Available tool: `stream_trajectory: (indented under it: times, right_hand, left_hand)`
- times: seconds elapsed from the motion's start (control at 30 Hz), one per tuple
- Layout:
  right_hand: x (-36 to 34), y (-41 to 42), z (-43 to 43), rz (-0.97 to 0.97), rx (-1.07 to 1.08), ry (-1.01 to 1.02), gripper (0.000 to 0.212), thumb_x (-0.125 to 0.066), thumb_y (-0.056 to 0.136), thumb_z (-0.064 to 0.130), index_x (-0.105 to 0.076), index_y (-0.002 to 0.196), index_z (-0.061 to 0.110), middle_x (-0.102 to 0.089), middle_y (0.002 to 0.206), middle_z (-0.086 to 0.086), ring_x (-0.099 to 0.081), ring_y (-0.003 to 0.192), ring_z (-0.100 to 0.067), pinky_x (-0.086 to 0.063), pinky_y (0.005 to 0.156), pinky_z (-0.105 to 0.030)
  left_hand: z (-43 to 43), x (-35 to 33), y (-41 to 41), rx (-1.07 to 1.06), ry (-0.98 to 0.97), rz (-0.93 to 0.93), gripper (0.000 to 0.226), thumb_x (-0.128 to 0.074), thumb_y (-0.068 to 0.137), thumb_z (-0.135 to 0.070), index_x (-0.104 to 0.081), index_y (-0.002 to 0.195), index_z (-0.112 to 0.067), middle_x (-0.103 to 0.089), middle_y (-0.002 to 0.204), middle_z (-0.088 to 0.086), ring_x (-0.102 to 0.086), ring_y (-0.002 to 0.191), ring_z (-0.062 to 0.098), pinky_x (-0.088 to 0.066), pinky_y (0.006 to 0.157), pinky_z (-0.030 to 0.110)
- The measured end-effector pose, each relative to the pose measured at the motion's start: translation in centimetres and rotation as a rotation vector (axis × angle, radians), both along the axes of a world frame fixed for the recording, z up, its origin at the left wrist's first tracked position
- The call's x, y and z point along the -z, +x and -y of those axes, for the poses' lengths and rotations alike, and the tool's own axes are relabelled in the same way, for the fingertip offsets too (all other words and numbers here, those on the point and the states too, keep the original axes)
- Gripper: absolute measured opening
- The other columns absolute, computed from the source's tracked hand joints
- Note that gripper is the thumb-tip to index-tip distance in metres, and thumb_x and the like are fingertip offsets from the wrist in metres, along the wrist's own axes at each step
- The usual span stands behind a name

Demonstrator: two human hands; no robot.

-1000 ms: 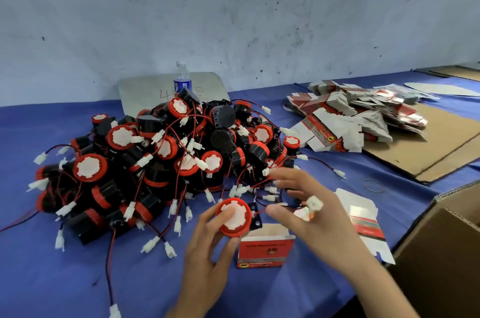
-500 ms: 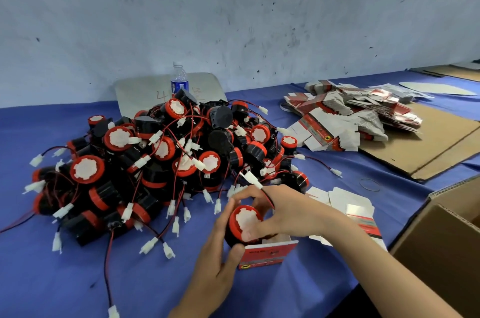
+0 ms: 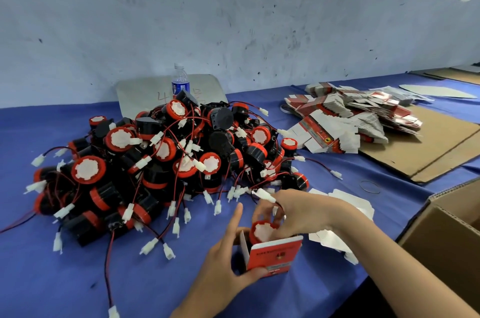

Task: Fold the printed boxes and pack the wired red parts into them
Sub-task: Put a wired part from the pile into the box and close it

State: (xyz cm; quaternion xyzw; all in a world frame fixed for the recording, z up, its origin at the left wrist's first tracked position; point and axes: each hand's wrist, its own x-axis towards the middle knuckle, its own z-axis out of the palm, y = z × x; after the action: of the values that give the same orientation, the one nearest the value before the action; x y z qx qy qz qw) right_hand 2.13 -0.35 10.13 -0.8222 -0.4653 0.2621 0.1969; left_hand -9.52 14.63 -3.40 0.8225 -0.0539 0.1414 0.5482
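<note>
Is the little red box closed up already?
No, the little red box is open on top, with a red part poking out of it.

Soft bluish daylight, wide-angle warped edges, slight blur.

Blue table (image 3: 39, 278): parts heap (image 3: 161, 161), cardboard (image 3: 428, 146)

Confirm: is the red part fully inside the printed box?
Partly in: the red part pokes above the open top of the printed box.
</note>
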Motion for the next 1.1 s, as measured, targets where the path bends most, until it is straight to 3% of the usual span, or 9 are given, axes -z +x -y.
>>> stream_trajectory:
  times: [0.13,0.33,0.47,0.6,0.67,0.73,0.83,0.93,1.1]
  right_hand:
    - [0.9,-0.7,-1.6,0.208,-0.101,-0.096,0.009,-0.068,0.084,0.021,-0.059,0.085,0.02,-0.06,0.081,-0.002,-0.053,0.071,-0.017,-0.041,0.063,-0.027]
    - [-0.2,-0.2,-0.6,0.158,-0.076,-0.009,0.009,-0.07,0.082,0.018,-0.066,0.082,0.009,-0.063,0.079,0.0,-0.052,0.069,-0.007,-0.042,0.063,-0.021]
    - [-1.2,0.8,0.7,0.151,0.099,0.204,0.028,-0.074,0.079,0.013,-0.055,0.065,0.028,-0.055,0.061,0.009,-0.05,0.054,-0.001,-0.037,0.055,-0.014]
    - [-0.9,0.8,1.1,0.003,0.168,0.331,0.018,-0.066,0.086,0.01,-0.058,0.073,0.02,-0.066,0.068,-0.003,-0.066,0.055,-0.018,-0.053,0.056,-0.028]
    - [-0.5,1.0,1.0,-0.048,0.166,0.347,0.012,-0.068,0.085,0.01,-0.062,0.087,0.02,-0.067,0.08,0.002,-0.066,0.06,-0.016,-0.055,0.059,-0.028]
    - [-0.1,1.3,0.8,-0.103,0.134,0.285,0.035,-0.073,0.083,0.017,-0.06,0.112,0.032,-0.065,0.095,0.009,-0.059,0.061,-0.007,-0.048,0.06,-0.018]
    - [0.5,1.1,-0.1,-0.032,0.027,0.211,0.051,-0.072,0.084,0.017,-0.055,0.127,0.037,-0.065,0.086,0.013,-0.054,0.059,-0.004,-0.043,0.059,-0.012]
    - [0.7,1.1,-1.2,0.053,0.001,0.222,0.041,-0.063,0.086,0.002,-0.056,0.119,0.027,-0.06,0.064,0.01,-0.058,0.051,-0.002,-0.045,0.057,-0.015]
    - [0.5,1.7,-0.5,0.011,0.092,0.306,0.017,-0.066,0.084,-0.001,-0.055,0.084,0.012,-0.061,0.072,0.005,-0.068,0.063,-0.01,-0.053,0.062,-0.023]
  left_hand:
    - [-0.2,0.1,0.0,-0.016,0.092,0.081,0.074,-0.075,0.073,-0.052,-0.032,0.132,-0.059,-0.045,0.133,-0.029,-0.049,0.121,-0.005,-0.043,0.09,0.007]
    - [-0.2,0.0,-0.1,-0.02,0.218,0.157,0.039,-0.07,0.079,-0.051,-0.06,0.112,-0.033,-0.045,0.125,-0.028,-0.055,0.108,-0.001,-0.049,0.081,0.012]
    - [-0.1,-0.3,-0.3,-0.102,0.306,0.213,0.036,-0.069,0.077,-0.05,-0.051,0.105,-0.036,-0.047,0.115,-0.027,-0.057,0.099,0.002,-0.054,0.074,0.026]
    - [0.4,-0.7,-0.6,-0.102,0.393,0.207,0.051,-0.066,0.076,-0.058,-0.042,0.12,-0.049,-0.049,0.103,-0.023,-0.053,0.098,0.001,-0.054,0.072,0.03]
    - [0.5,-0.8,-0.6,-0.095,0.393,0.177,0.059,-0.066,0.074,-0.059,-0.035,0.125,-0.056,-0.051,0.102,-0.022,-0.051,0.101,0.0,-0.052,0.077,0.029]
    - [0.6,-0.8,-0.6,-0.083,0.373,0.159,0.057,-0.067,0.073,-0.059,-0.039,0.124,-0.056,-0.052,0.102,-0.021,-0.05,0.101,0.0,-0.05,0.08,0.028]
    - [0.5,-0.7,-0.6,-0.086,0.366,0.125,0.041,-0.066,0.07,-0.061,-0.043,0.104,-0.054,-0.049,0.102,-0.024,-0.048,0.101,-0.001,-0.048,0.082,0.025]
    - [0.4,-0.3,-0.5,-0.093,0.332,0.058,0.045,-0.064,0.067,-0.066,-0.037,0.098,-0.048,-0.046,0.102,-0.027,-0.048,0.101,-0.002,-0.046,0.081,0.02]
    - [0.5,-0.4,-0.5,-0.083,0.323,0.015,0.044,-0.06,0.067,-0.07,-0.034,0.095,-0.048,-0.044,0.103,-0.028,-0.045,0.104,-0.005,-0.045,0.08,0.015]
